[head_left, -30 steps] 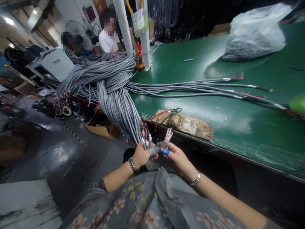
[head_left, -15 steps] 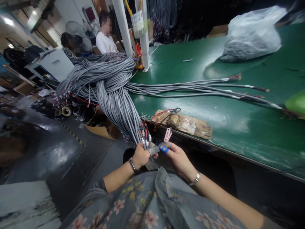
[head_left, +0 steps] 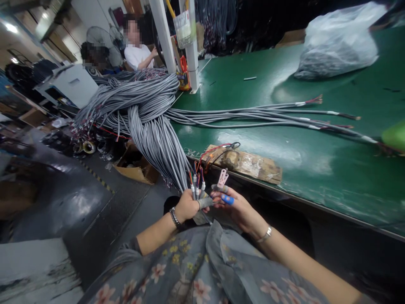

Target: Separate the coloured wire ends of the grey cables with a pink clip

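My left hand (head_left: 187, 207) is closed around the ends of several grey cables (head_left: 194, 192), whose orange and purple wires (head_left: 197, 174) stand up past white collars. Grey tape wraps its thumb. Just to the right, my right hand (head_left: 242, 209) pinches thin wires (head_left: 217, 202) coming from a cable end at the left thumb. Blue tape covers its thumb and grey tape a finger. A pink clip (head_left: 222, 178) shows just above the right fingers, at the bench edge. From the left hand the thick grey cable bundle (head_left: 158, 143) runs up onto the bench.
The green bench (head_left: 316, 169) carries a worn wooden board (head_left: 253, 165) with red and black leads, more laid-out cables (head_left: 253, 116) and a filled plastic bag (head_left: 338, 46). A white post (head_left: 192, 63) rises at the back. A person (head_left: 139, 52) sits beyond; a cardboard box (head_left: 136, 169) is below.
My right hand has shifted slightly right and its fingers have parted from the left thumb, showing thin wires between. The coloured wire ends tilt a little right. The person beyond has raised an arm.
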The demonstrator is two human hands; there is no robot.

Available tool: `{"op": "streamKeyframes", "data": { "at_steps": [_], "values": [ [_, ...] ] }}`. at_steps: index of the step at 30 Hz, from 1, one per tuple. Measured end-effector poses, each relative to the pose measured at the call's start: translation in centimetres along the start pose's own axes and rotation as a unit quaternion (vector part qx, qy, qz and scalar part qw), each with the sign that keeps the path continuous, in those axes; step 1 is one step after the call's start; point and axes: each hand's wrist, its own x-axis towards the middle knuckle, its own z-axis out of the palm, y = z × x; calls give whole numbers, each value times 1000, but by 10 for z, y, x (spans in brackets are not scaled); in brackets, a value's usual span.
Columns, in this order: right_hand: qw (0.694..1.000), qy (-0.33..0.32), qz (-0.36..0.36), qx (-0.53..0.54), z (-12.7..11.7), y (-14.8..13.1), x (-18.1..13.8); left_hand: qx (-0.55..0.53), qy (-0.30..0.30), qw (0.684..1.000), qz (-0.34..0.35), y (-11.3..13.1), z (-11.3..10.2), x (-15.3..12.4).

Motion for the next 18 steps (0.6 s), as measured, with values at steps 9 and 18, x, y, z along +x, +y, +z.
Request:
{"op": "streamKeyframes", "data": {
  "at_steps": [9,18],
  "values": [
    [999,12,-12,-30,-8,-15,25,-30,-38,999,-9,9,6,5],
    [969,131,-152,-143,4,-16,30,-7,-35,999,-7,17,14,9]
  ]
}}
